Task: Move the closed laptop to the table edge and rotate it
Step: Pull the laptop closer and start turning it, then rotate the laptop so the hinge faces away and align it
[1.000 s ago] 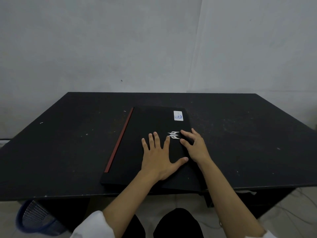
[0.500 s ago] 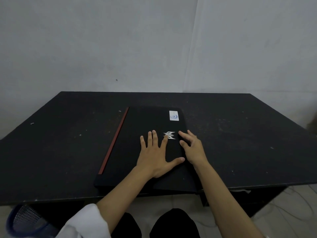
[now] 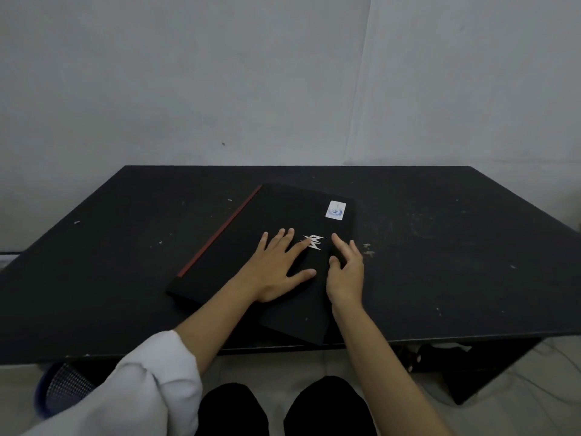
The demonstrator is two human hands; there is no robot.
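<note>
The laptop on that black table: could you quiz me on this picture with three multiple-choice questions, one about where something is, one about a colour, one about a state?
1. Where does the left hand rest?
A. flat on the lid of the laptop
B. on the bare table
C. in the person's lap

2. What colour is the strip along the laptop's left edge?
A. white
B. red
C. green

3. What state is the laptop in?
A. open, screen upright
B. closed, square with the table's front edge
C. closed, lying askew

Answers:
1. A, the palm and spread fingers lie on the lid beside the white logo.
2. B, a red band runs along that side.
3. C, the lid is down and its near corner points toward the table's front edge, with the right hand at its right side.
</note>
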